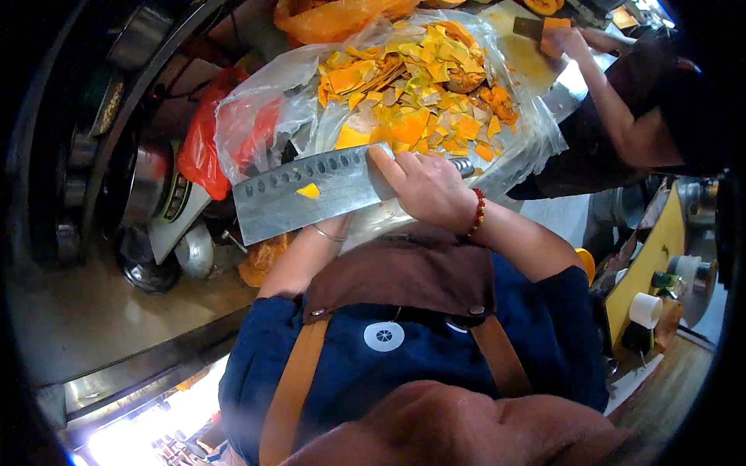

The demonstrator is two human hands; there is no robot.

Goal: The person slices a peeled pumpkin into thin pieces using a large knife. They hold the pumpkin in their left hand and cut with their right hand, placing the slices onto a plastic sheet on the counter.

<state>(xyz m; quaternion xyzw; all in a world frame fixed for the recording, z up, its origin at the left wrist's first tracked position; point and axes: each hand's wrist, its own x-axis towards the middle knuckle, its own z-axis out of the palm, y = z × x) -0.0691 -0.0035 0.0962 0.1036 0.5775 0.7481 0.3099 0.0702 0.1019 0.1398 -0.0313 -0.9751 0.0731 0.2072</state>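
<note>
My right hand (434,186), with a red bead bracelet at the wrist, grips the dark handle of a broad cleaver (344,192). Its index finger is stretched along the blade near the heel. The blade is tilted with one flat side facing up, and a row of oval dimples runs along its far edge. A small yellow-orange scrap (308,191) sticks to the steel. Behind the blade my left hand is hidden; only the forearm (306,250) and a metal bangle show. Just beyond lies a heap of pumpkin peelings (408,110) on a clear plastic bag (274,81).
At the upper right, another person's hand (565,43) is at an orange pumpkin piece (555,36) above a cutting board (504,17). A red plastic bag (207,140) and metal pots (143,180) stand left. An orange bag (344,17) lies at the far side.
</note>
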